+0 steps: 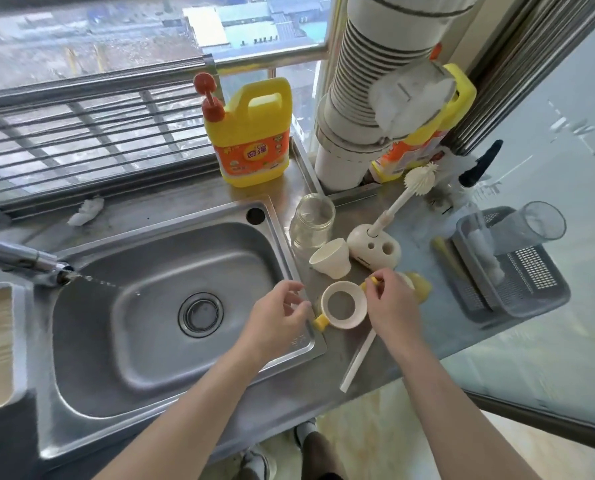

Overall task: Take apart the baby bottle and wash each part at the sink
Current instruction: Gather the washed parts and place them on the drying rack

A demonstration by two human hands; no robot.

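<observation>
Lower centre: right hand pinches a handle of the cream plastic bottle collar with yellow handles on the steel desk. Left hand is just beside it, fingers loosely curled and holding nothing.

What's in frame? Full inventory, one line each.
stainless steel sink: 1, silver, centre-left
chrome tap: 1, silver, far left, running
yellow detergent jug with red pump: 1, behind sink
second yellow jug: 1, behind pipe
white ribbed pipe: 1, back right
crumpled white tissue: 1, ledge behind sink
clear glass bottle body: 1, counter right of sink
cream cup-shaped cap: 1, beside bottle body
cream collar ring with yellow handles: 1, by sink rim
white straw: 1, nearer than ring
cream brush stand: 1, holds white brush
grey plastic drain basket: 1, far right
left hand: at ring's left handle, grip unclear
right hand: pinches ring's right handle
</observation>
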